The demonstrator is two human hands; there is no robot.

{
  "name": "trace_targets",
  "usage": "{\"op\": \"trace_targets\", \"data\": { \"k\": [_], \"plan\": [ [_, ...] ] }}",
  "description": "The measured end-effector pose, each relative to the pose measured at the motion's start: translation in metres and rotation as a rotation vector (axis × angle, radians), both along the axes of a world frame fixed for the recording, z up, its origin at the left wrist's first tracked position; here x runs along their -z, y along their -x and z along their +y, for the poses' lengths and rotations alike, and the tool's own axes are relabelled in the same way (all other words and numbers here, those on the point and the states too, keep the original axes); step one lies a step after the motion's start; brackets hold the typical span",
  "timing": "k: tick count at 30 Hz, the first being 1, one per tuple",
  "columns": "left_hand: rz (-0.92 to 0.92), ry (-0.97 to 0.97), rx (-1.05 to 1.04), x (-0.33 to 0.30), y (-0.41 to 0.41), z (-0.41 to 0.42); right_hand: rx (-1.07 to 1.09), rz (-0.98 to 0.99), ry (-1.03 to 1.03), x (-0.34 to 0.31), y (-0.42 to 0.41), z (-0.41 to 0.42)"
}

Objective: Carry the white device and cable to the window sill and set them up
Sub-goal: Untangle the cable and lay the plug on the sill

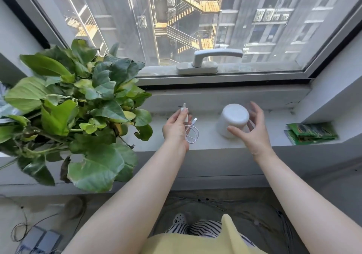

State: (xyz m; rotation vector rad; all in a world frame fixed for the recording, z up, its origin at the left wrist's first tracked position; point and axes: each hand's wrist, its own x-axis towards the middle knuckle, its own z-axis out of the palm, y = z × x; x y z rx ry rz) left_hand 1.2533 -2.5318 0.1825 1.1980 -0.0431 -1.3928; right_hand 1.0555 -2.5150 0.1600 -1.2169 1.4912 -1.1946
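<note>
A white cylindrical device (232,119) stands upright on the grey window sill (207,142), right of centre. My right hand (252,128) is spread around its right side, fingers apart; the thumb lies in front of its base and I cannot tell whether it touches. To the left, my left hand (175,128) holds a small white plug adapter (185,113) between thumb and fingers. A thin white cable (193,134) hangs from that hand in a loop, its connector end (195,120) free above the sill.
A large leafy green plant (74,112) fills the sill's left side, close to my left hand. Green packets (311,133) lie at the sill's right end. The grey window handle (207,59) sits on the frame behind. Cables and a power strip (39,238) lie on the floor below.
</note>
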Motion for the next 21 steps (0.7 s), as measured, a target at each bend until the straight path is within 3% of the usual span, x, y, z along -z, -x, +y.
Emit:
{"op": "trace_targets", "data": {
  "k": [3,5,8,10,15,21],
  "plan": [
    [0.073,-0.006,0.053,-0.004,-0.003,0.0,0.159,0.085,0.2,-0.022,-0.012,0.02],
    [0.131,-0.014,0.086,-0.005,-0.006,0.002,0.089,0.122,0.251,-0.035,-0.032,0.031],
    [0.212,-0.011,0.096,-0.007,-0.006,0.007,-0.174,0.18,0.091,-0.03,-0.064,0.032],
    [0.243,-0.001,0.112,-0.009,-0.005,0.011,-0.225,0.168,-0.048,-0.022,-0.079,0.029],
    [0.25,0.071,0.154,-0.018,-0.006,0.022,-0.217,-0.264,-0.333,-0.025,-0.091,0.032],
    [0.179,0.174,0.219,-0.023,-0.009,0.033,-0.268,-0.394,-0.373,-0.035,-0.087,0.029]
  ]
}}
